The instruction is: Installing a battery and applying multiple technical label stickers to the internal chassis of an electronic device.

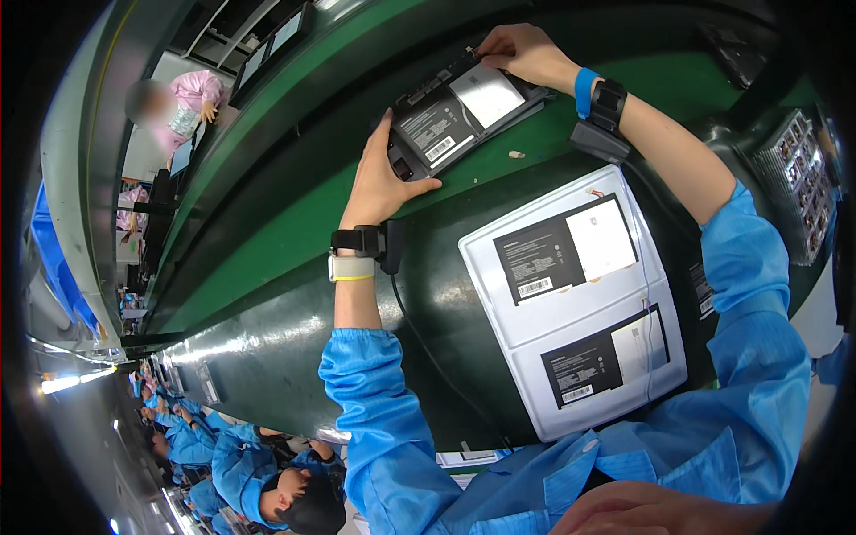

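An opened flat electronic device lies on the green work surface, with a black-and-silver battery pack set in it. My left hand rests against the device's left end, thumb and fingers spread around the corner. At the far right corner my right hand is closed in a pinch by the device's edge; what lies between the fingertips is too small to make out. Nearer me, a white tray carries two more battery packs, the upper one and the lower one, each with a short lead.
A small pale piece lies just nearer than the device. Stacked clear trays of small parts stand at the right. A dark device sits at the far right. Cables run from both wristbands. Several people in blue sit along the line at left.
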`<control>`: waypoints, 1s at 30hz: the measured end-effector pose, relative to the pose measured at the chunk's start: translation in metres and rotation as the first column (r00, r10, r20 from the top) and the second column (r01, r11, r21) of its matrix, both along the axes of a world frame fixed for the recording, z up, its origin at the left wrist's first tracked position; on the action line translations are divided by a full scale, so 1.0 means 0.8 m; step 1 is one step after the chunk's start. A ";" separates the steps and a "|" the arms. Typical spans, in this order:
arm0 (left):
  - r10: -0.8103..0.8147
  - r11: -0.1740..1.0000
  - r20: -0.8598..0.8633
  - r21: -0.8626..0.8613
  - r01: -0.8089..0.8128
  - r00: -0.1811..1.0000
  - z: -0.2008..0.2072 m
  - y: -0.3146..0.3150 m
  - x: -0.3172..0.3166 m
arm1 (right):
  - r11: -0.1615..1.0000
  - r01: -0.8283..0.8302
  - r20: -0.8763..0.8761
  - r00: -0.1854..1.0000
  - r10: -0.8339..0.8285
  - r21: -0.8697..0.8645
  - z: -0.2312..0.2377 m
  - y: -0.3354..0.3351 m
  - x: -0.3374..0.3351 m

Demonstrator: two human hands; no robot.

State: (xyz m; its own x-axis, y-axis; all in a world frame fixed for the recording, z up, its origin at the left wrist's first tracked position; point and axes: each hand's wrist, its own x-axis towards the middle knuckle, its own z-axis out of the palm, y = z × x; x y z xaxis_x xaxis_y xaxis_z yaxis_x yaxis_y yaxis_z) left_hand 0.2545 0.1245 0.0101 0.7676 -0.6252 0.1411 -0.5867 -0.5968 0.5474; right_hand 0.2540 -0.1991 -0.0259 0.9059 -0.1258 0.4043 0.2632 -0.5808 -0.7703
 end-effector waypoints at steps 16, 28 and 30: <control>-0.006 0.980 0.022 0.199 0.002 1.000 0.007 0.000 0.014 | 0.996 0.074 -0.060 0.995 -0.076 -0.049 -0.001 0.020 -0.002; -0.009 0.973 0.052 0.231 -0.003 0.999 0.008 0.009 0.018 | 0.997 -0.029 -0.174 0.985 0.018 -0.065 0.011 0.028 -0.005; -0.045 0.975 0.141 0.223 0.012 0.989 0.007 0.012 0.019 | 0.990 -0.074 -0.195 0.980 0.049 -0.118 0.014 0.024 -0.008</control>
State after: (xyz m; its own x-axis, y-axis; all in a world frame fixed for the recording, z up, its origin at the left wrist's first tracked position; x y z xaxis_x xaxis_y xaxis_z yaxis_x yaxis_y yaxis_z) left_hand 0.2698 0.1340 0.0155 0.7307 -0.6745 0.1051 -0.6683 -0.6754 0.3118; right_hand 0.2475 -0.1799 -0.0145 0.9724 -0.0271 0.2319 0.1563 -0.6624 -0.7326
